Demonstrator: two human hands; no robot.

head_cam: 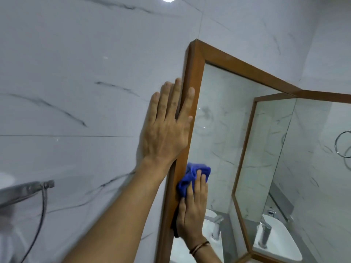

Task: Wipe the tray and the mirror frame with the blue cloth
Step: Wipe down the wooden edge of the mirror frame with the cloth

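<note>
A brown wooden mirror frame [193, 73] runs up the marble wall, its left side in the middle of the view. My left hand [167, 130] lies flat with fingers spread, partly on the wall and partly over the frame's left side. Lower down, my right hand [191, 211] presses a crumpled blue cloth [191, 175] against the same side of the frame, at the inner edge by the glass. The mirror glass [222, 133] reflects marble tiles. No tray is in view.
A second framed mirror [245, 149] meets the first at the corner on the right. A white basin with a chrome tap [216, 224] shows in the reflections below. A chrome shower fitting with a hose [38, 186] sticks out at the left. A towel ring [343, 145] hangs at the far right.
</note>
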